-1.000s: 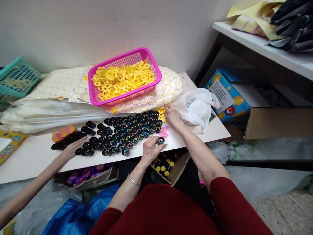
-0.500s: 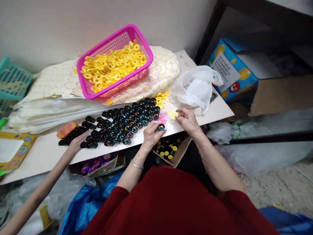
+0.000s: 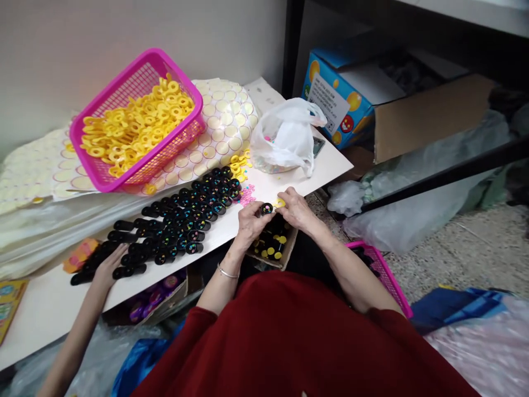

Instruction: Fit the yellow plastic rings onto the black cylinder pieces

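My left hand (image 3: pixel 249 225) is closed around a small black tube (image 3: pixel 266 208), its open mouth facing up and coloured bits showing inside. Right beside it, my right hand (image 3: pixel 298 210) pinches a yellow ring-ended piece (image 3: pixel 280 203) close to the tube's mouth. Many black tubes (image 3: pixel 182 220) stand or lie in rows on the table, most of the upright ones showing coloured bits. Small pink pieces (image 3: pixel 248 195) and loose yellow ring pieces (image 3: pixel 239 165) lie beyond my hands. Below them, a cardboard box (image 3: pixel 289 251) holds black tubes with yellow tops.
A pink basket (image 3: pixel 85 165) of yellow ring pieces sits on circle-printed sheets (image 3: pixel 225 118). A white plastic bag (image 3: pixel 285 138) rests near the table's right end. Another person's hand (image 3: pixel 108 266) touches tubes at left. A blue carton (image 3: pixel 334 102) stands at right.
My right hand has brought the yellow ring piece from over the table to the black tube in my left hand. The view has swung right.
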`<state>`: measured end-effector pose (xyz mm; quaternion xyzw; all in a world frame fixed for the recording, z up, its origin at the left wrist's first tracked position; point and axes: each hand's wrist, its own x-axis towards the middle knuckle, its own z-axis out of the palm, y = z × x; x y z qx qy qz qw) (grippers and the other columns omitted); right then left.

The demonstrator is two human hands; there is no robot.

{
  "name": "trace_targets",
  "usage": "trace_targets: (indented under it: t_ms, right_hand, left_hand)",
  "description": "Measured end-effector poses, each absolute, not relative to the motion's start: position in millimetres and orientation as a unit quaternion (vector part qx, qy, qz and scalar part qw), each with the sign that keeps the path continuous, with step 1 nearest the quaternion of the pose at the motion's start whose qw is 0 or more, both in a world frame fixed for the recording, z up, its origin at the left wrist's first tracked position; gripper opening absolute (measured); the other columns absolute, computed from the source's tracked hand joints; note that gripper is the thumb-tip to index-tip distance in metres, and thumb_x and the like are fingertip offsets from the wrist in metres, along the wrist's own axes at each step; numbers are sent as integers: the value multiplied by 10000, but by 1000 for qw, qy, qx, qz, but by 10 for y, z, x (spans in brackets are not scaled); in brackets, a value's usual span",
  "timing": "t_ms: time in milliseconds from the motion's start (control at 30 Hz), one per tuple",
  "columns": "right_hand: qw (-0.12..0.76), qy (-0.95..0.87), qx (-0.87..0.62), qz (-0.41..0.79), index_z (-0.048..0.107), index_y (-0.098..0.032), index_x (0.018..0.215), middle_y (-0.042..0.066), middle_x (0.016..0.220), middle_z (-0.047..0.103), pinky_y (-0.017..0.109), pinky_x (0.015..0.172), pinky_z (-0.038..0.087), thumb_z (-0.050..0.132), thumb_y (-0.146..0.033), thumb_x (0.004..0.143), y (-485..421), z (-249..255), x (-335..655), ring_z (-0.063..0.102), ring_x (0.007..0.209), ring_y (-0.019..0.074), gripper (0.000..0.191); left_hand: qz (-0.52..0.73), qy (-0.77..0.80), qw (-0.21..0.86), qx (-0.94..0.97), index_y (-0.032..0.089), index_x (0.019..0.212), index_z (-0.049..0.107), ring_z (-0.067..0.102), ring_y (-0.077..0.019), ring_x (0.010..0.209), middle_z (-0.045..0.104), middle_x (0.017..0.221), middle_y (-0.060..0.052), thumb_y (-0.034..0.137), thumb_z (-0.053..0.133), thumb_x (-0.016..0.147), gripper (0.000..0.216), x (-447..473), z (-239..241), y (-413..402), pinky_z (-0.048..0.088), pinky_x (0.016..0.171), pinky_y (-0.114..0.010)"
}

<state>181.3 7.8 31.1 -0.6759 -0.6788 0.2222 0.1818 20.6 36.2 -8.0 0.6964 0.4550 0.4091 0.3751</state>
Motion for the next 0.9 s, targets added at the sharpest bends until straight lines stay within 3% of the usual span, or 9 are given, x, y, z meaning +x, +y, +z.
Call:
trace_targets:
  t_ms: [167,367,467,700,900]
  right_hand:
    - [155,-697,-667,213,626,-138,899,105,997,523,304,743,404,524,-191,814,74,299,1826,535,819,198,143]
    - [381,-594,-683,189,615,-162,923,57,934,527,299,759,435,559,-316,803,-52,172,1890,528,804,176,203]
    - [438,-614,-627,195,615,-186,950,45,951,528,287,748,443,548,-318,797,-96,181,1772,531,834,169,213]
    - [360,-663,-634,169,635,-200,967,67,970,552,313,815,440,515,-291,821,-121,250,1505,534,897,198,210]
    - [366,-677,-615,173,664,-217,1002,66,968,563,358,863,441,550,-291,797,-90,217,1534,528,960,227,245]
  left_hand:
    - [421,472,413,655,171,737,679,414,-68,515,519,572,56,384,803,521,328,225,-98,390,353,517,-222]
    - [403,499,442,627,159,806,693,419,-64,493,508,527,75,293,784,498,349,271,-86,397,338,508,-212]
    - [401,469,451,645,152,800,691,417,-61,501,521,545,69,314,768,530,324,275,-112,419,329,511,-206]
    - [417,417,457,666,153,766,684,535,-112,634,630,703,4,244,709,588,202,239,-241,470,431,618,-237]
    - [367,433,419,708,163,766,709,568,-142,699,649,746,-8,170,663,597,175,207,-163,490,429,642,-249]
